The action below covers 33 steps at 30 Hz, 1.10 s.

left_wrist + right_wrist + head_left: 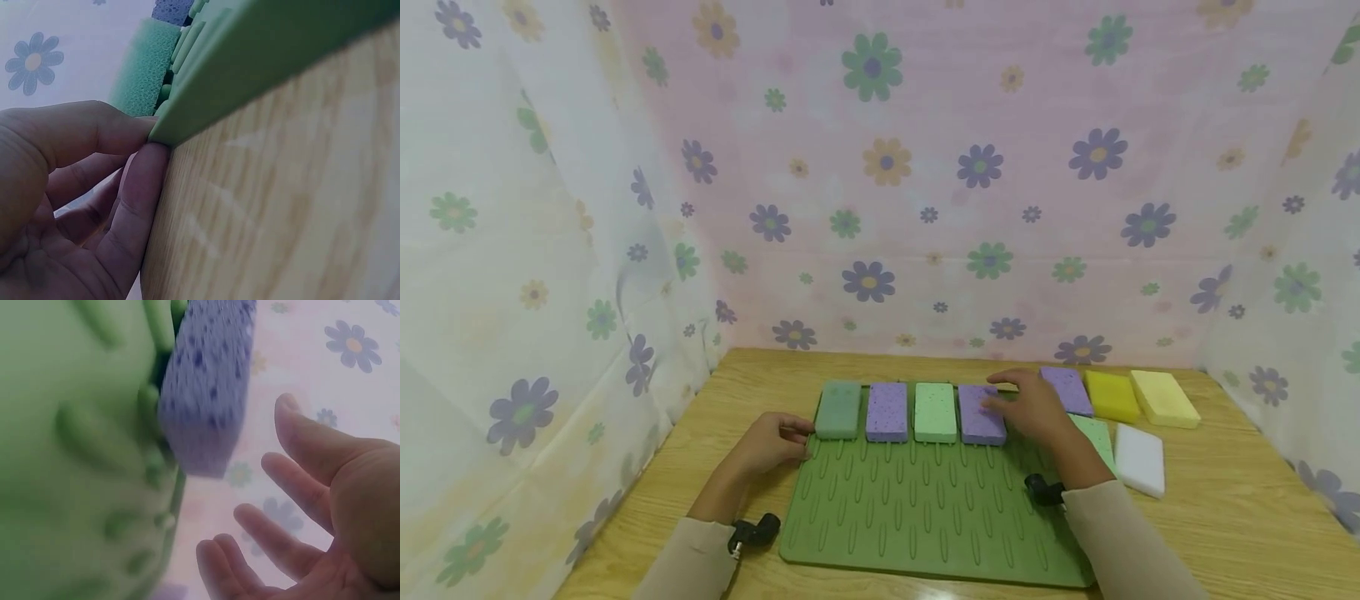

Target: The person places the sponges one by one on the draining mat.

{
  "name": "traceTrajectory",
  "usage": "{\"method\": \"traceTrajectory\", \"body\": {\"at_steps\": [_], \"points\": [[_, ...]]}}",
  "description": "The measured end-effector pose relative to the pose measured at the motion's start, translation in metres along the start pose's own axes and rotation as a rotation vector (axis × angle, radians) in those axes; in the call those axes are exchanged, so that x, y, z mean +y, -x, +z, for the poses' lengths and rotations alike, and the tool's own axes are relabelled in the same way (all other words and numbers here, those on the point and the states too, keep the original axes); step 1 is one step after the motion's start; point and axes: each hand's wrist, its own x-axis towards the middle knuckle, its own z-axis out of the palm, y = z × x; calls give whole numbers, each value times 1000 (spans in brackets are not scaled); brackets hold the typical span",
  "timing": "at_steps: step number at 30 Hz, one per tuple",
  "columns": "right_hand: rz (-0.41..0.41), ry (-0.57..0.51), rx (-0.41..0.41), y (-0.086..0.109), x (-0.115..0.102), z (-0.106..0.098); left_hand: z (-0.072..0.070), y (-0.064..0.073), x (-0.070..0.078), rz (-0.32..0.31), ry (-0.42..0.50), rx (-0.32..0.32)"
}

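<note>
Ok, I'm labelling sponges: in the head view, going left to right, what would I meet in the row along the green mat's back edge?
Teal-green rectangular sponge, speckled purple rectangular sponge, pale-green rectangular sponge, second speckled purple rectangular sponge.

And here's the left hand (775,442), bare to the wrist, and right behind it a black wrist camera (755,532), stubby, round-ended, with a small pale metallic bit beneath! Farther back from those fingers, a plain beige left sleeve (688,558). Over to the right hand (1026,408), bare as well, and look behind it: a second black camera (1043,490), rounded at its tip, on the inner side, just ahead of the matching beige right sleeve (1123,533)!
</note>
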Motion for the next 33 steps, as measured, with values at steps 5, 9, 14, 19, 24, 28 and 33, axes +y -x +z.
{"method": "traceTrajectory", "body": {"at_steps": [5,9,14,19,24,28,33], "points": [[14,30,-16,9,8,-15,1,2,3,-9,4,0],[15,45,-19,18,18,-27,2,3,5,-22,1,12],[16,33,-12,30,31,-42,2,2,4,-25,-6,21],[-2,39,1,39,43,-55,2,2,3,-23,-5,21],[-43,64,14,47,56,-69,2,3,4,-21,4,15],[-62,67,20,54,69,-80,1,3,5,-20,3,11],[-78,48,0,64,85,-93,1,5,6,-12,1,1]]}}
